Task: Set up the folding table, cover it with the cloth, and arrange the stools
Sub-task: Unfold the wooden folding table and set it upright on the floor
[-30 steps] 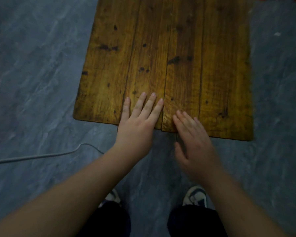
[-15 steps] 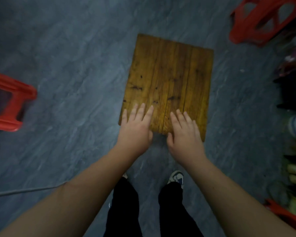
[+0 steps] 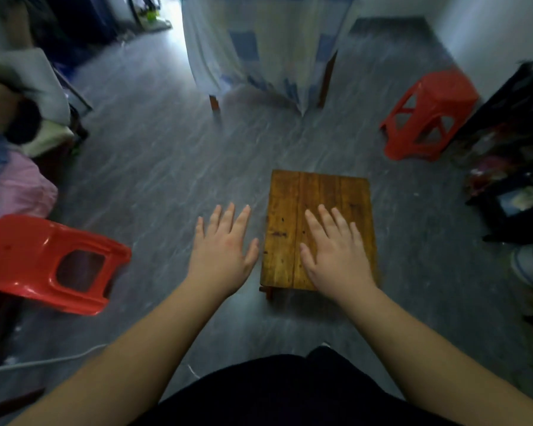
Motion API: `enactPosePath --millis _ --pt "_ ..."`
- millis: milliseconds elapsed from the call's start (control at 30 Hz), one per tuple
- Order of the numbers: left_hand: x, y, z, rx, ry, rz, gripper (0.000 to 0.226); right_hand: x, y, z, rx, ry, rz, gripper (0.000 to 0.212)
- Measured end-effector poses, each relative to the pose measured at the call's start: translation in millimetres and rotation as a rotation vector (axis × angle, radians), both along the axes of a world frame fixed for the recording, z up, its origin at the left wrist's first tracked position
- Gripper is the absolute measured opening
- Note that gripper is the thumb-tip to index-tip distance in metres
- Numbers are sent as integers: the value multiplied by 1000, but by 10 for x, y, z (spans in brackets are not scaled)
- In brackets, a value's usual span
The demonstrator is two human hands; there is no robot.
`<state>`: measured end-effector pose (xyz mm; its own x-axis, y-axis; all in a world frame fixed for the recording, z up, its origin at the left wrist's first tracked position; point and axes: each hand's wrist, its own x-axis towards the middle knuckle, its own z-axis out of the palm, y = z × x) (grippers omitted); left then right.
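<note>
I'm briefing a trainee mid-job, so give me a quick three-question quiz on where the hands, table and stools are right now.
1. True or false: both hands are open and hold nothing.
2. How many red plastic stools are in view, and how does each stand?
3. Which hand appears over the wooden tabletop: A left, B right, C both?

Key
1. True: left hand and right hand are spread flat.
2. Two: the left stool lies on its side, the right stool is upright.
3. B: only the right hand overlaps the wooden tabletop; the left is over the floor beside it.
</note>
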<state>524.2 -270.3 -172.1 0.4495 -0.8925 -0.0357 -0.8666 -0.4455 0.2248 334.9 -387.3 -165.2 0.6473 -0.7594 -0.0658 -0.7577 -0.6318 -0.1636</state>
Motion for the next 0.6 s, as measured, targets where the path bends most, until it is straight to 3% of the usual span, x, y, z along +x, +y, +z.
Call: enactPosePath --millis 600 --pt "940 -1775 -21 108 -48 -237 70 558 -1434 -184 77 -22 -191 64"
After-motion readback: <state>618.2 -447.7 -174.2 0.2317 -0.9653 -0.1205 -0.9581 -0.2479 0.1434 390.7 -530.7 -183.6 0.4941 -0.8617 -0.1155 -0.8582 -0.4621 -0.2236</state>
